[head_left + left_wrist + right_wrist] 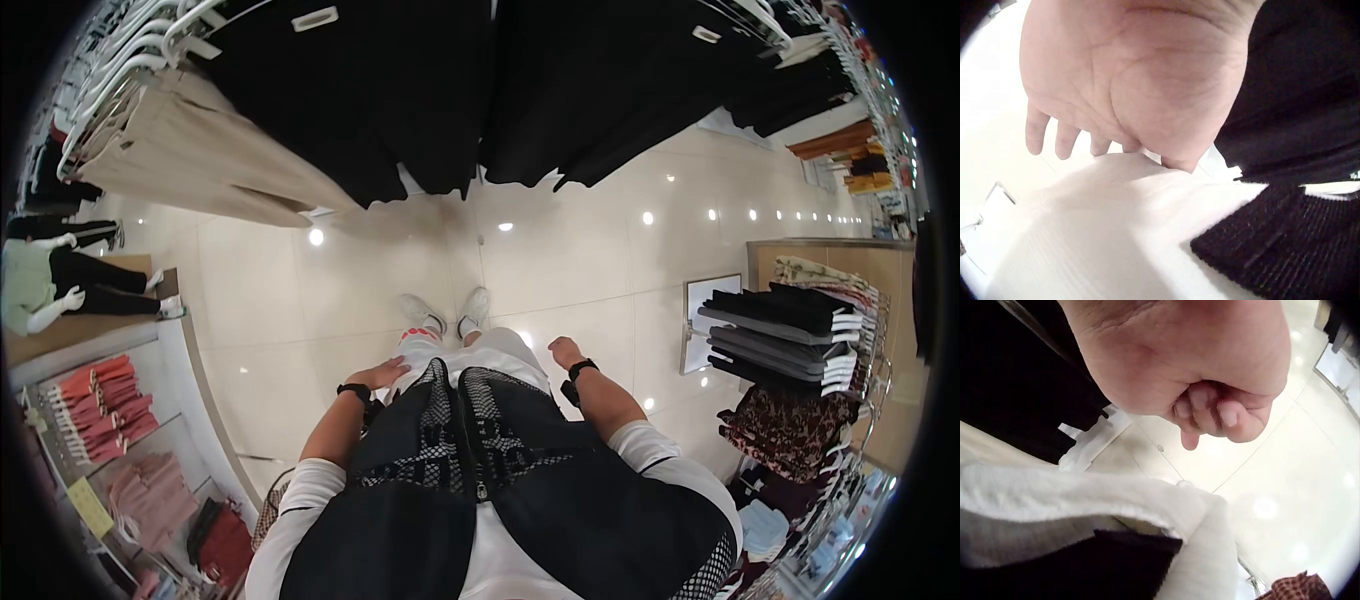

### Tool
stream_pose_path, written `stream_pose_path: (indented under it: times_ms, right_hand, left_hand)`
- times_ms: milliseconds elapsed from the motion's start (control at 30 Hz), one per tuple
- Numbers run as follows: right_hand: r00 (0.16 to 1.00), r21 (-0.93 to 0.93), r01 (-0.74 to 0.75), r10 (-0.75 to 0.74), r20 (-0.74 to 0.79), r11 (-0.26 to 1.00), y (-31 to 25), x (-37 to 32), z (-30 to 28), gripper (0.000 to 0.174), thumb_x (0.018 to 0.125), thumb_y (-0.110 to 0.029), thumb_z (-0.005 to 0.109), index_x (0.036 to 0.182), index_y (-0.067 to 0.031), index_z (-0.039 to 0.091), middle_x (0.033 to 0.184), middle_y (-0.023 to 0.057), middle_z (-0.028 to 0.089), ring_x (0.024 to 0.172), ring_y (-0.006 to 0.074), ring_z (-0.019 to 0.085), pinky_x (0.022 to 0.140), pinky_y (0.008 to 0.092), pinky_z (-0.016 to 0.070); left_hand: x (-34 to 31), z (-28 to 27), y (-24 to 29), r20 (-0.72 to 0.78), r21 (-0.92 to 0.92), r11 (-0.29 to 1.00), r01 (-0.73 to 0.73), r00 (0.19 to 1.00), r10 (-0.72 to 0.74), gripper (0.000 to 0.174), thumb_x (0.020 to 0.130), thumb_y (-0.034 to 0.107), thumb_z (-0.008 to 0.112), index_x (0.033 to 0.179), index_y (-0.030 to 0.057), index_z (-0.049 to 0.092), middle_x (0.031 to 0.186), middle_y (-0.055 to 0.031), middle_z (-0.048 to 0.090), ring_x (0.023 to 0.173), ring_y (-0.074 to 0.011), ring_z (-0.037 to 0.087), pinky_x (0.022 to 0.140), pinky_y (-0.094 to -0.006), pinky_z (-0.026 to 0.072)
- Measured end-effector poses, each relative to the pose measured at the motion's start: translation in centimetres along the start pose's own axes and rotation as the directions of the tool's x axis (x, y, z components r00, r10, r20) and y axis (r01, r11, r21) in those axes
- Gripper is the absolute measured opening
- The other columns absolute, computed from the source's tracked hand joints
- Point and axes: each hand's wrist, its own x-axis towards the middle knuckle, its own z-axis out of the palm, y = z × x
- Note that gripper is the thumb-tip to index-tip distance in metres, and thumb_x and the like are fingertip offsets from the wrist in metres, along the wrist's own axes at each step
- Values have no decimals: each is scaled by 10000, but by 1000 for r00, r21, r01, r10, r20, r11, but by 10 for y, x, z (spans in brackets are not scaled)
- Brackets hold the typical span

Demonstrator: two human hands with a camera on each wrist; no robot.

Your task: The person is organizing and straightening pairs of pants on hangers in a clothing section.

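Observation:
My left hand (380, 374) hangs beside the white shorts (515, 352) at my left thigh. In the left wrist view its palm (1129, 75) shows, with relaxed fingers (1036, 134) pointing down and nothing held. To the right of my hips, my right hand (567, 352) hangs in the air. Its fingers (1229, 415) curl loosely toward the palm in the right wrist view, one finger dangling lower, and they hold nothing. Ahead of me hang black trousers (370, 90) and beige trousers (200, 150), away from both hands.
White hangers (120, 60) line the rack ahead. On the left are a mannequin (60, 285) and shelving with pink and red clothes (110, 410). A rack of black and grey garments (775, 330) stands on the right, near a framed panel (692, 335). Pale tiles (590, 250) cover the floor.

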Motion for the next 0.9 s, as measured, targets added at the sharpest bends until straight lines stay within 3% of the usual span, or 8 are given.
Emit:
stream_pose_path:
  times_ms: [100,233,300,400,567,700,833,900]
  right_hand:
    - [970,-57,-157,165,178,986,-5,24,1,257,985,-199,534,1022,-37,731,857,141,739,767,295,749,635,441,591]
    - [947,111,-259,230,225,959,-76,28,-27,212,931,-67,566,812,21,717,742,140,744,648,206,742,604,355,598]
    - [961,186,-218,178,213,958,-104,33,-32,208,947,-108,542,938,14,711,782,141,746,620,211,729,551,349,577]
    - [972,350,-205,149,182,914,-167,19,-46,252,942,-144,521,1064,-17,701,793,124,735,627,228,724,557,346,570]
    - [997,96,-34,27,74,995,-204,17,-24,225,883,-80,577,1040,-14,724,869,155,758,705,282,757,684,378,609]
    - [996,131,13,-24,83,991,-202,1,1,258,925,-87,545,1119,-4,694,853,152,755,653,230,741,641,356,600]
    - [998,37,43,-41,-50,998,-175,5,29,297,868,-64,572,1099,-72,757,1143,195,747,1145,357,688,996,424,551]
    - [997,-21,73,-73,17,997,-178,-6,26,330,900,-60,526,1127,-87,764,1164,183,744,1141,327,685,993,397,545]
  left_hand:
    - [3,14,-6,34,14,999,30,999,-30,868,1020,629,371,1646,45,229,1690,-185,290,1574,-330,252,1286,-409,190]
    - [50,25,-44,253,384,889,-250,954,159,730,1011,549,414,1512,23,486,1617,-215,408,1506,-357,376,1239,-424,299]
    - [58,38,-59,56,317,921,-227,974,220,603,1022,456,454,1440,33,552,1518,-222,503,1404,-373,477,1184,-432,370]
    - [64,50,-73,-239,146,967,-210,941,240,478,1025,362,509,1353,34,624,1393,-225,618,1283,-390,590,1111,-438,452]
    - [30,50,-74,-501,-233,952,-200,863,59,488,982,362,580,1296,-6,643,1257,-181,716,1153,-364,671,983,-433,525]
    - [19,45,-80,-267,-771,619,-151,959,-98,430,1009,345,562,1292,34,651,1200,-120,716,1072,-262,675,924,-405,537]
    - [23,25,-92,-241,-636,737,-230,966,94,457,1038,367,534,1378,74,622,1324,-113,663,1198,-230,627,1028,-386,492]
    - [-28,3,-55,-125,-478,864,-159,986,112,492,1048,379,507,1405,54,602,1396,-129,633,1272,-247,590,1093,-377,444]
